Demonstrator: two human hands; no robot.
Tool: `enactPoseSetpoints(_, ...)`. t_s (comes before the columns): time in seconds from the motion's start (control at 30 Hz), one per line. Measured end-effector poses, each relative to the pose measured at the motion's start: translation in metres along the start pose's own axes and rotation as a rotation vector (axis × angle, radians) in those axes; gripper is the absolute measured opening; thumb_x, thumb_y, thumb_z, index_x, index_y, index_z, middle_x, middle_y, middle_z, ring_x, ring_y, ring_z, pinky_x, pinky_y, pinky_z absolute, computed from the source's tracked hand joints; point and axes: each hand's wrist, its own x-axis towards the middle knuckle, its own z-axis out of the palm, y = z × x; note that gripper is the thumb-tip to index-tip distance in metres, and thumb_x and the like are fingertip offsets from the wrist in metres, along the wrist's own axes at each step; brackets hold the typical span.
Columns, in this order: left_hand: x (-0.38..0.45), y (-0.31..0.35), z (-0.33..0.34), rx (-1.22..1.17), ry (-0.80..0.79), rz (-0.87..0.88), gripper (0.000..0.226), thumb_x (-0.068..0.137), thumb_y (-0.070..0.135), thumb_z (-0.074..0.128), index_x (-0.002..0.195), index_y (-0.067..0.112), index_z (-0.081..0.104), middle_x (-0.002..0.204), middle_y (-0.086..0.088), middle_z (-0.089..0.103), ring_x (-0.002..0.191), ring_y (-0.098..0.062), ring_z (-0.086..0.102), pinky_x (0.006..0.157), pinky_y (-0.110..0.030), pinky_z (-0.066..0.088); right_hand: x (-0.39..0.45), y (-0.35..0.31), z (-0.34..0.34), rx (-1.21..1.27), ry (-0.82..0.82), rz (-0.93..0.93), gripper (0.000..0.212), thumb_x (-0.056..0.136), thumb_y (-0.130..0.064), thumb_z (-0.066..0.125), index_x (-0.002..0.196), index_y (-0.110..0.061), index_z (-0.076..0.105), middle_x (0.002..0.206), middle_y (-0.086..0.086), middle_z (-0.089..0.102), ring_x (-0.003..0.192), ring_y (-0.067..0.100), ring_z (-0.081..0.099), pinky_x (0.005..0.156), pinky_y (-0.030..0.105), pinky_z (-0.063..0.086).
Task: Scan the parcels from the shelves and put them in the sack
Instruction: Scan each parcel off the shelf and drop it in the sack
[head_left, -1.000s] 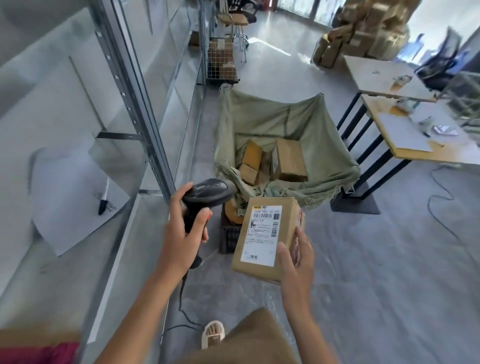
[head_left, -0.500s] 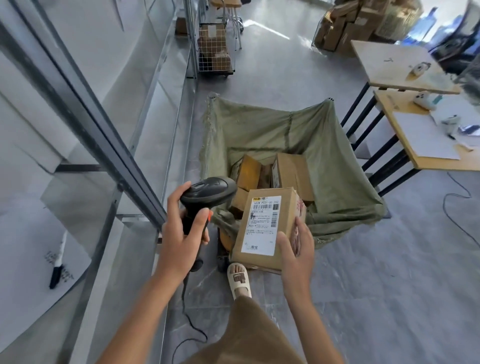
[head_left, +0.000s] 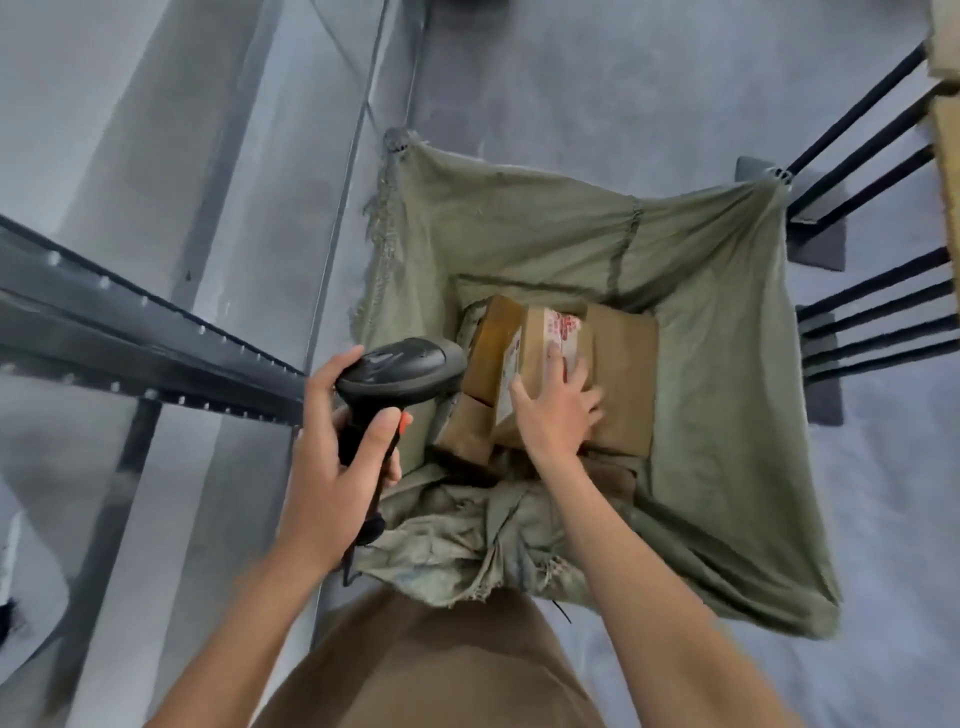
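The right hand (head_left: 558, 410) is laid on top of a parcel (head_left: 545, 364) inside the sack (head_left: 717, 364), its fingers spread over the parcel's upper face and right edge. Whether the fingers are curled round the far edge or merely pressed flat cannot be told for certain; they appear fairly straight, so the parcel is judged to be in the act of being set down rather than firmly gripped. A white label is seen on the parcel's left face and red print near its far end.

The step in hand is judged to be the placing of a parcel into the sack. The next move would call for the right hand to be lifted clear and a further parcel to be fetched from the shelves (head_left: 156, 332) at the left.

Directly beneath and around the hand, the parcel is tilted against other boxes: a brown box (head_left: 623, 374) is touched on its right, and a smaller box (head_left: 465, 431) lies just below its left corner. All are gathered near the sack's bottom, towards its near-left side.

The left hand (head_left: 332, 457) is clamped round the grip of a black scanner (head_left: 400, 371), held above the sack's left rim, just beside the parcel. The black legs (head_left: 872, 322) of a table are seen beyond the sack at the right.
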Motion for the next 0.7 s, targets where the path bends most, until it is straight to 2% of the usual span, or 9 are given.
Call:
enactPoseSetpoints(0.17,0.017,-0.007,0.013,-0.025,0.065,-0.080,0.044,0.089,0.042,0.059,0.130,0.048,0.044,0.086,-0.010,0.066,0.056,-0.031,0.056,0.057,-0.040,0.051,0.049,-0.008,0.012,-0.106,0.046,-0.050,0.076,0.096,-0.061,0.043,0.160,-0.031,0.013,0.166,0.012,0.013,0.139,0.051,0.025,0.110,0.061,0.025)
enactPoseSetpoints(0.3,0.017,-0.013,0.014,-0.041,0.119,-0.130,0.045,0.088,0.043,0.060,0.129,0.048,0.044,0.083,-0.008,0.065,0.057,-0.032,0.055,0.058,-0.040,0.051,0.064,-0.004,0.027,-0.110,0.000,-0.056,0.079,0.097,-0.062,0.037,0.160,-0.031,0.000,0.168,0.013,-0.005,0.144,0.053,0.015,0.113,0.066,0.016)
enactPoseSetpoints(0.53,-0.014,-0.017,0.003,-0.014,0.254,-0.132,0.046,0.088,0.046,0.060,0.131,0.048,0.043,0.081,-0.011,0.064,0.056,-0.033,0.057,0.060,-0.046,0.052,0.066,0.001,0.029,-0.112,-0.046,-0.078,0.081,0.097,-0.062,0.037,0.159,-0.031,-0.004,0.167,0.013,-0.011,0.146,0.054,0.007,0.117,0.069,0.006)
enactPoseSetpoints(0.63,-0.046,-0.015,-0.005,0.021,0.303,-0.110,0.048,0.088,0.048,0.059,0.132,0.051,0.042,0.079,-0.010,0.063,0.056,-0.030,0.058,0.060,-0.051,0.054,0.064,0.000,0.019,-0.165,-0.082,-0.107,0.087,0.095,-0.072,0.031,0.159,-0.030,-0.010,0.166,0.013,-0.019,0.148,0.055,-0.003,0.117,0.067,-0.003)
enactPoseSetpoints(0.7,-0.072,-0.015,-0.010,0.039,0.342,-0.087,0.048,0.087,0.049,0.058,0.132,0.056,0.041,0.081,-0.009,0.063,0.057,-0.027,0.059,0.061,-0.045,0.055,0.057,0.000,0.009,-0.201,-0.078,-0.139,0.090,0.093,-0.077,0.026,0.160,-0.027,-0.010,0.165,0.012,-0.021,0.149,0.053,-0.009,0.117,0.067,-0.006)
